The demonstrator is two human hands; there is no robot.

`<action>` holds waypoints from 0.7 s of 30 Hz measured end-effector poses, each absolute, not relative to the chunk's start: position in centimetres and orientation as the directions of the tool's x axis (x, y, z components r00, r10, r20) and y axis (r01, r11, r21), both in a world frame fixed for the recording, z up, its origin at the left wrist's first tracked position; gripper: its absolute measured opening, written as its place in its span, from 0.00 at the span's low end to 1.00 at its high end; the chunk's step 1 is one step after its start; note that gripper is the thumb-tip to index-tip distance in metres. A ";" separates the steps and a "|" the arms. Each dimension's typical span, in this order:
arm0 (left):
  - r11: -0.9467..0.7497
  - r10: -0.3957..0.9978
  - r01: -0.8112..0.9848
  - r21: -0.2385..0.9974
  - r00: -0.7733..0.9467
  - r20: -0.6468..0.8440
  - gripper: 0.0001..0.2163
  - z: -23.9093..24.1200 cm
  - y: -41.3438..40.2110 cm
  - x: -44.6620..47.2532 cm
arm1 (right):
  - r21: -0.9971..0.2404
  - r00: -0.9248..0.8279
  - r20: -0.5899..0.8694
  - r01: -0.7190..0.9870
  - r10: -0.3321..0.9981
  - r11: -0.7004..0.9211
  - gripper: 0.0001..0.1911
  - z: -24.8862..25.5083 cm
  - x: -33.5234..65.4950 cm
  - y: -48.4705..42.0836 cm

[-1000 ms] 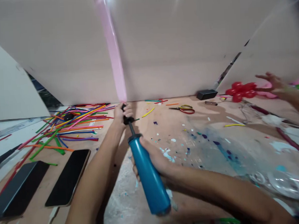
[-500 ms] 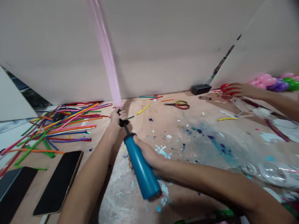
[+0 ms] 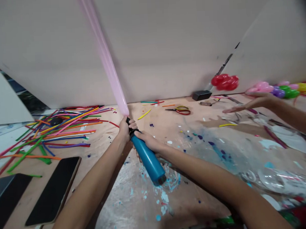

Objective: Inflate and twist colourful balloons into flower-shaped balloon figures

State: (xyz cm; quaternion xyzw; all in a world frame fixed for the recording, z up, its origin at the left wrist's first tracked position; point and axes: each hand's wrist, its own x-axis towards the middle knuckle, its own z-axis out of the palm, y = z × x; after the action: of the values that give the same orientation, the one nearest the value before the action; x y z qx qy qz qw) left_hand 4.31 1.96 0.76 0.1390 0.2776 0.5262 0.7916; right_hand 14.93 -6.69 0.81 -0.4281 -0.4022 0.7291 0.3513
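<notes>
My left hand (image 3: pixel 126 128) is closed around the black nozzle end of a hand balloon pump, right where the neck of a long pink balloon (image 3: pixel 112 72) meets it. The balloon is inflated and rises up past the top edge of the view. My right hand (image 3: pixel 148 142) wraps the blue barrel of the balloon pump (image 3: pixel 152 164), close beneath the left. Pushed together, the pump shows almost no rod between handle and barrel. Its lower end tilts toward me and to the right.
Uninflated long balloons (image 3: pixel 66 132) lie heaped on the left, near a black phone (image 3: pixel 55 189). Scissors (image 3: pixel 181 110) lie at the back. On the right, a co-worker's open hand (image 3: pixel 257 102) is below red balloons (image 3: pixel 225 82) in the air. A clear plastic bottle (image 3: pixel 282 181) lies front right.
My hands have come together, closing the pump's rod into the barrel. The pink balloon looks fuller at its neck. The co-worker's hand has released the red balloons, which are now higher.
</notes>
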 end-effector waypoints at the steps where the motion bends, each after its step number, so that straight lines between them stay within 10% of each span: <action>1: 0.395 0.916 -0.750 0.530 0.278 -0.290 0.14 0.6 1.8 4.3 | -0.906 -0.372 -0.312 -0.160 0.874 -0.391 0.11 0.6 14.9 -6.8; 8: 0.205 0.966 -0.755 0.623 0.054 -0.251 0.04 0.7 3.8 2.2 | -0.977 -0.416 -0.127 0.210 0.900 -0.040 0.16 0.5 16.8 -6.6; 14: 0.032 0.947 -0.738 0.674 -0.193 -0.256 0.06 -0.7 6.6 -1.4 | -0.599 -0.367 0.007 0.743 0.930 0.298 0.27 0.7 19.7 -5.7; 21: 0.019 0.949 -0.682 0.731 -0.218 -0.227 0.07 -2.8 6.8 -1.5 | -0.334 -0.295 0.055 0.895 0.954 0.296 0.38 6.9 27.7 -5.7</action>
State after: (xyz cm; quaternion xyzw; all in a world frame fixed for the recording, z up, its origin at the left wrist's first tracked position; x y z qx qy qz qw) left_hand -1.51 6.79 -2.83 0.1737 0.3851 0.6786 0.6008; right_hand 27.65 -5.74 6.88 -0.5810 -0.7955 0.1205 0.1227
